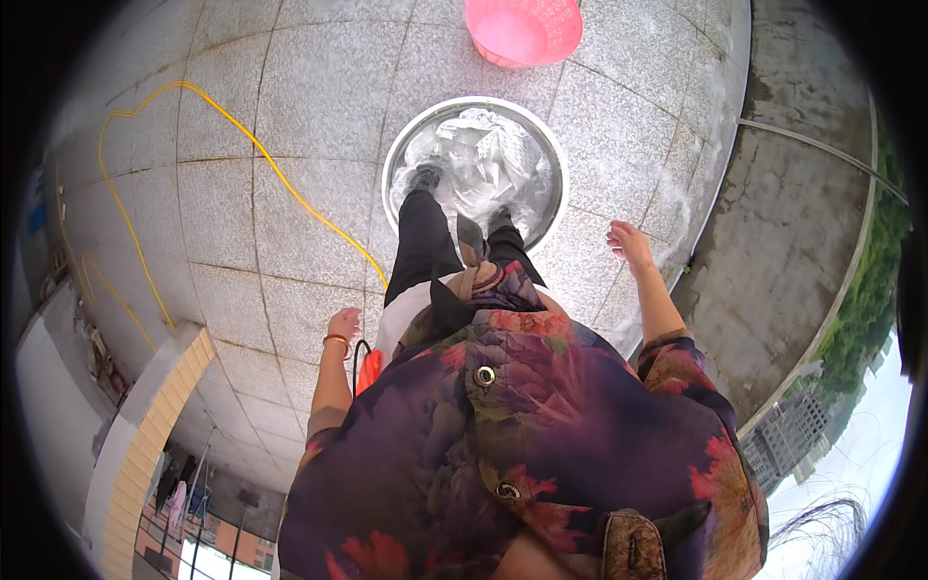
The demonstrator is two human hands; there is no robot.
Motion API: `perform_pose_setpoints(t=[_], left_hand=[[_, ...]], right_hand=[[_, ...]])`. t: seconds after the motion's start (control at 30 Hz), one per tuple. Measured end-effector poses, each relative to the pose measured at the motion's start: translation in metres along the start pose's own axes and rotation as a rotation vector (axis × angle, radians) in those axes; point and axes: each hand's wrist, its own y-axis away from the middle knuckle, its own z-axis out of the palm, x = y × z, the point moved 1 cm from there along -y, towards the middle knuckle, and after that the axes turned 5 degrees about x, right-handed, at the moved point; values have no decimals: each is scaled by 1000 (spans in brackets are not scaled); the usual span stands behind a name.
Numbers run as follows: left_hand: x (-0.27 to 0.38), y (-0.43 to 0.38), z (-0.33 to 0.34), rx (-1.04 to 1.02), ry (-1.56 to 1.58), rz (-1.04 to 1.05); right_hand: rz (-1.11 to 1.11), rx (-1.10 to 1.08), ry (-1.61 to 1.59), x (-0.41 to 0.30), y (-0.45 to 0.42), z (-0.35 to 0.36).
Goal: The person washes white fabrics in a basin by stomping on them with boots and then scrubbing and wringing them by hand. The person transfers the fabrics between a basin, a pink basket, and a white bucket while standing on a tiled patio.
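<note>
A round metal basin (560,174) stands on the tiled floor before me, holding white cloth (500,152) in water. Both my feet are in it, the left one on the cloth's left edge and the right one at the basin's lower right. My left hand (344,324), with a reddish bracelet at the wrist, hangs out to the left, holding nothing. Out to the right, my right hand (628,243) is held in the air with fingers loosely bent and nothing in them. Neither hand touches the basin.
A pink plastic basket (525,32) stands beyond the basin. A yellow hose (272,161) curves over the floor tiles on the left. On the right runs a raised edge with a concrete ledge (776,239) past it. A tiled wall end (156,442) is at lower left.
</note>
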Motion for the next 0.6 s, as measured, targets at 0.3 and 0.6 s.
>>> perform_pose_setpoints(t=[0.3, 0.6], left_hand=[[119, -80, -117, 49, 196, 200], [168, -99, -171, -56, 17, 197]], right_hand=[[-36, -54, 14, -74, 26, 90], [-174, 24, -89, -138, 39, 123]])
